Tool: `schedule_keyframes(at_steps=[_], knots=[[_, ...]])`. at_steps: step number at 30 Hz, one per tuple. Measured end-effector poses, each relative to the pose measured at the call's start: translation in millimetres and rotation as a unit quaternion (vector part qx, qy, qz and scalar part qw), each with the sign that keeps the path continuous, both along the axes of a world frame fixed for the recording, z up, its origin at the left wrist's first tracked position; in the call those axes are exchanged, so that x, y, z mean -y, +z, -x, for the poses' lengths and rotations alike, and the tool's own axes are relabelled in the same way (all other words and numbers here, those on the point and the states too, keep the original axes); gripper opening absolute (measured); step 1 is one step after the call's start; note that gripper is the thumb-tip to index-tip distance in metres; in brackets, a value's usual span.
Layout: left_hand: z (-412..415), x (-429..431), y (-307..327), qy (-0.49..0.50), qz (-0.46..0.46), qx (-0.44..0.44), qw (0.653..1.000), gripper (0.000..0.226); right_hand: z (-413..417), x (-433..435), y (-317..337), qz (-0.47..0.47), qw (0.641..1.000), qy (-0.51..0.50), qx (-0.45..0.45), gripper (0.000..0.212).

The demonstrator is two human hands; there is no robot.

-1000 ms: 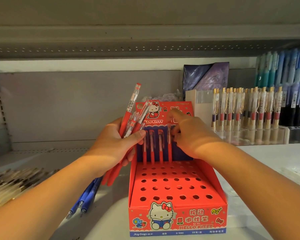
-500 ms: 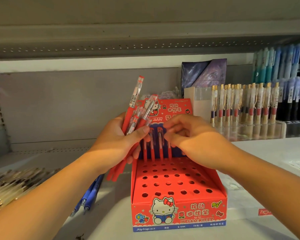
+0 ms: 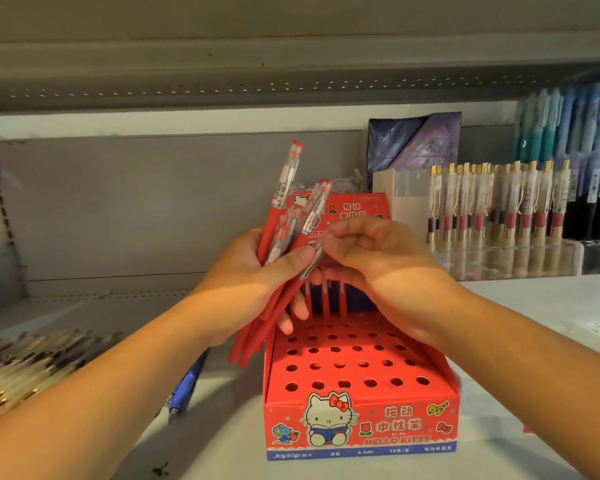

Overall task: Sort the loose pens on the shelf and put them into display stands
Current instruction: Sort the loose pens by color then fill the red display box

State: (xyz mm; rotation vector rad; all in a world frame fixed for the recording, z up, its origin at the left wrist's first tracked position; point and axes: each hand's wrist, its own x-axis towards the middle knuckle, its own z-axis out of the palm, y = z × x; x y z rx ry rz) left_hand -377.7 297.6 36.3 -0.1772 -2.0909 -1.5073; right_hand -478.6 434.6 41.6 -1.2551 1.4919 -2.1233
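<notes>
While the right hand (image 3: 378, 258) pinches the clear upper end of one pen (image 3: 314, 258), the left hand (image 3: 253, 278) grips the bundle of red pens (image 3: 274, 237), tops tilted up and right; the stand (image 3: 354, 362) sits just below, nearer the right hand; its front holes look free, so the pen must turn upright.
</notes>
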Motion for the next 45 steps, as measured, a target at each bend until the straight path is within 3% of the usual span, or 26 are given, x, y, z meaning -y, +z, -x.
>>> schedule_keyframes(at_steps=[3, 6, 10, 15, 20, 25, 28, 32, 39, 43, 45], knots=[[1, 4, 2, 0.029, -0.041, -0.006, 0.999, 0.028, 3, -2, 7, 0.048, 0.997, 0.013, 0.062, 0.01], [5, 13, 0, 0.072, -0.073, -0.034, 0.994, 0.012, 10, -8, 15, 0.09, 0.994, -0.033, 0.051, 0.011], [7, 22, -1, 0.1, -0.043, -0.063, 0.992, 0.012, 22, -11, 19, 0.049, 0.979, -0.188, -0.052, 0.017], [8, 22, -2, 0.069, -0.038, -0.062, 0.995, 0.015, 31, -13, 13, -0.056, 0.881, -0.371, -0.288, 0.019], [5, 20, -1, 0.062, -0.024, -0.045, 0.997, 0.027, 31, -13, 12, -0.108, 0.828, -0.398, -0.38, 0.014], [4, 20, -1, 0.065, -0.019, -0.045, 0.997, 0.026, 29, -10, 10, -0.153, 0.805, -0.392, -0.418, 0.015], [4, 20, -1, 0.065, -0.012, -0.041, 0.997, 0.021, 29, -8, 10, -0.217, 0.788, -0.378, -0.434, 0.016], [5, 21, -2, 0.06, -0.013, -0.041, 0.997, 0.021, 26, -4, 13, -0.322, 0.732, -0.375, -0.47, 0.019], [5, 19, -4, 0.04, -0.019, -0.022, 0.999, 0.02, 28, -2, 12, -0.459, 0.661, -0.388, -0.449, 0.02], [4, 19, -1, 0.036, -0.024, -0.013, 0.999, 0.012, 26, -2, 14, -0.446, 0.674, -0.381, -0.449, 0.028], [4, 17, -2, 0.036, -0.01, -0.003, 0.999, 0.01, 24, -4, 13, -0.359, 0.746, -0.372, -0.42, 0.026]])
